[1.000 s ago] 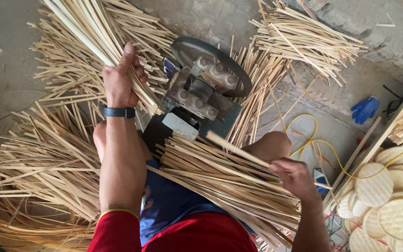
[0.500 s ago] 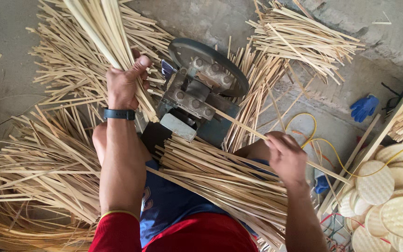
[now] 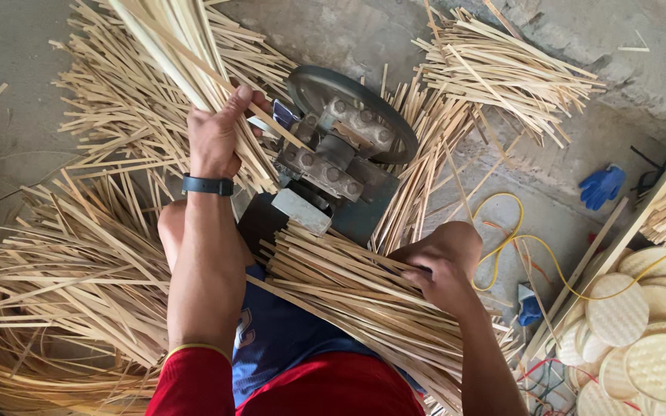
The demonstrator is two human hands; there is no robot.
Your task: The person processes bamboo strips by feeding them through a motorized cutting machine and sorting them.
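My left hand (image 3: 216, 137), with a dark band on the wrist, is closed around a bundle of long pale bamboo strips (image 3: 171, 46) held up and to the left of a small grey metal machine (image 3: 333, 166) with a round wheel. My right hand (image 3: 442, 266) rests knuckles-up on a pile of bamboo strips (image 3: 356, 296) lying across my lap, its fingers curled into the strips just right of the machine. Whether it grips one strip is hidden.
Heaps of bamboo strips lie all around: left (image 3: 71, 270), behind the machine (image 3: 502, 69) and far left. Round woven discs (image 3: 641, 331) are stacked at the lower right. A blue glove (image 3: 601, 185) and a yellow cable (image 3: 518, 231) lie on the concrete floor.
My right hand has moved left and up along the lap pile toward the machine. My left hand has kept its bundle raised, shifting slightly right.
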